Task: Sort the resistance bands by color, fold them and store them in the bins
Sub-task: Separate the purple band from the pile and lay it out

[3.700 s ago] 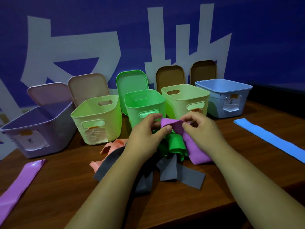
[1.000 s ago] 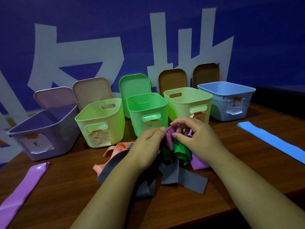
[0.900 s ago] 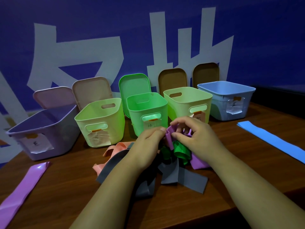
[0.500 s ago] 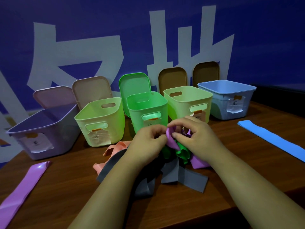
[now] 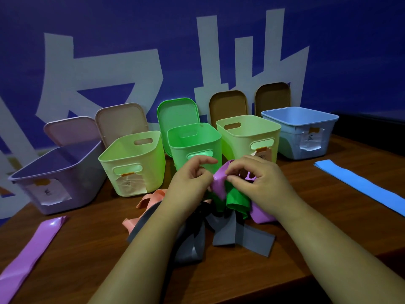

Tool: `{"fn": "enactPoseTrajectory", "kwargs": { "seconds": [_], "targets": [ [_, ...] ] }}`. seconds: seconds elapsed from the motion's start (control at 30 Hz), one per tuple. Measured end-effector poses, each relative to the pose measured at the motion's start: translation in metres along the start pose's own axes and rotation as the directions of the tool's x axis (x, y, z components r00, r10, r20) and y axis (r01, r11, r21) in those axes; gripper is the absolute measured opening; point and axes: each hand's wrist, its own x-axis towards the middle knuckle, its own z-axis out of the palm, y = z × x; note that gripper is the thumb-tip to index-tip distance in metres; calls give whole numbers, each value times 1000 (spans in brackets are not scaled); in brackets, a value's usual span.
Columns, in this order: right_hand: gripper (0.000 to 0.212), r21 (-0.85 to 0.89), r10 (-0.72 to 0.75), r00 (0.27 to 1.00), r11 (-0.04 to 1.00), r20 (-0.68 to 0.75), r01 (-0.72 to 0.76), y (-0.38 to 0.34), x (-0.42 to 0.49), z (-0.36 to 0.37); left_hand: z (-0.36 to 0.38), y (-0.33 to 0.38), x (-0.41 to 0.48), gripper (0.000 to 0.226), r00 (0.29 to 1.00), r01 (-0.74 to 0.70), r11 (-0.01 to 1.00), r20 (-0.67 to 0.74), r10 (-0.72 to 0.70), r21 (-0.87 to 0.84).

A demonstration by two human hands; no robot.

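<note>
Early stage: bins (image 5: 248, 122) looked empty, nothing folded.
Left hand (image 5: 190, 179) and right hand (image 5: 264, 182) grips pinched purple band (image 5: 219, 185) over tangled pile (image 5: 230, 232), centre frame.

A crumpled purple rubber resistance band (image 5: 219, 184) is pinched by the left grip (image 5: 189, 179) and the right grip (image 5: 260, 182), above a tangled heap of green, grey and salmon-pink bands (image 5: 241, 235) lying on the brown wooden desk (image 5: 87, 249), near five open plastic bins (image 5: 131, 163).

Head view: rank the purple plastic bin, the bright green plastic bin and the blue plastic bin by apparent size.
1. purple plastic bin, far left: looks largest, though it is nearer the camera.
2. blue plastic bin, far right.
3. bright green plastic bin, middle: looks smallest.
</note>
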Motion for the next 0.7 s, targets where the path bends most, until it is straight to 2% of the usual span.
{"fn": "enactPoseTrajectory", "kwargs": {
  "seconds": [0.1,0.2,0.3,0.43,0.5,0.57,0.63,0.7],
  "targets": [
    [16,-35,14,1000,999,-17,-15,-1,0,1,-2,1,0,42,999,-41,999,-26,41,-4],
    [13,-46,64,998,997,2,-63,-3,1,0,-3,2,0,32,995,-100,990,-2,100,97],
    [10,-12,91,995,996,-28,-91,-3,1,-1,-4,-2,2,32,994,-109,978,22,107,175],
    [12,-11,60,996,998,-72,-61,-5,-1,-1,-10,-8,4,16,959,-276,875,57,277,399],
    [14,11,90,993,996,-79,-89,-7,-4,-1,-9,-3,1,12,953,-297,902,44,298,313],
    [17,129,144,987,983,-75,-134,-13,-6,-2,-8,2,-2,20,955,-296,942,35,294,159],
    [22,221,162,985,965,-62,-145,-22,-7,-4,-8,3,-5,22,969,-241,970,45,242,-11],
    [22,231,159,985,963,-66,-139,-33,-7,-8,-6,7,-9,21,982,-165,973,67,177,-160]
  ]
}}
